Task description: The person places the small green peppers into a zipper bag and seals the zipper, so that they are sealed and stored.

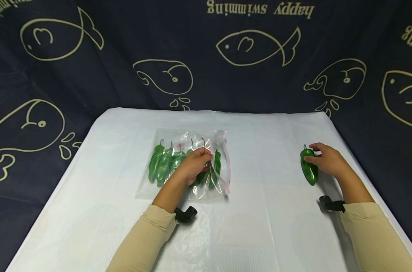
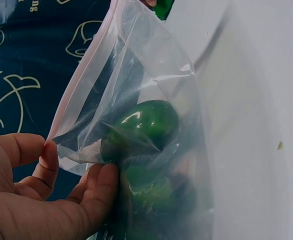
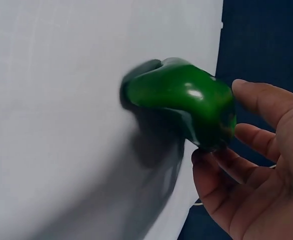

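From my remote seat, starting at the left: my left hand (image 1: 195,163) rests on the clear plastic zip bag with a pink seal strip (image 1: 151,189), fingers curled and pinching the film beside its open mouth, as the left wrist view shows. Inside lie several glossy green peppers with thin curved stems (image 1: 157,162), side by side on the white table cover (image 1: 260,226). Over to the right, well apart from the bag, my right hand (image 1: 328,160) has thumb and fingers closed round the stem end of one loose glossy green pepper (image 1: 309,168), which rests on the cover near the table's right edge. My worry: that pepper is slick and held only at one end, so it could twist free and roll off the edge. The thin bag mouth could also collapse if my pinch slackens.
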{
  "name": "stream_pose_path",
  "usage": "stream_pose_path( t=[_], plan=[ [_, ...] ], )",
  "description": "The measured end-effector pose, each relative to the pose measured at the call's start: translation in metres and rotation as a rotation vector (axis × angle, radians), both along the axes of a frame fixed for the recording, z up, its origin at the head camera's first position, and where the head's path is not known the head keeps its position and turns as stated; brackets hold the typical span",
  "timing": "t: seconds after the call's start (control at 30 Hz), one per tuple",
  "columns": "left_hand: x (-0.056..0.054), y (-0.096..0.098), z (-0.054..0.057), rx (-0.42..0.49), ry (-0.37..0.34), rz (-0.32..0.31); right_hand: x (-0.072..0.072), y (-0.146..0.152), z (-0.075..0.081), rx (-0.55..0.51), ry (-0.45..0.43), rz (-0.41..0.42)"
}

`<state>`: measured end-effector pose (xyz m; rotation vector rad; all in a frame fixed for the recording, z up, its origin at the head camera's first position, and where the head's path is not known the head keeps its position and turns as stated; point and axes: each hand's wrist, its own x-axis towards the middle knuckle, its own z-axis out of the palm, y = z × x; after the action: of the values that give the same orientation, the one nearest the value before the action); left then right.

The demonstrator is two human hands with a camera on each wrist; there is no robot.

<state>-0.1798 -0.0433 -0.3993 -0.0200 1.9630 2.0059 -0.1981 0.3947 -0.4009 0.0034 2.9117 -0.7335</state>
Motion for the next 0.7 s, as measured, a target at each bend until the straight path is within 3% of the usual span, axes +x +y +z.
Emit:
stream_pose_path(
  t=[0.37,0.7],
  plan=[
    [0.001,0.000,-0.001,-0.007,0.004,0.006,0.004,-0.011,0.000,-0.059,-0.004,-0.047],
    [0.000,0.000,-0.001,-0.012,0.006,0.002,0.009,-0.057,0.016,-0.220,0.048,-0.016]
  ],
)
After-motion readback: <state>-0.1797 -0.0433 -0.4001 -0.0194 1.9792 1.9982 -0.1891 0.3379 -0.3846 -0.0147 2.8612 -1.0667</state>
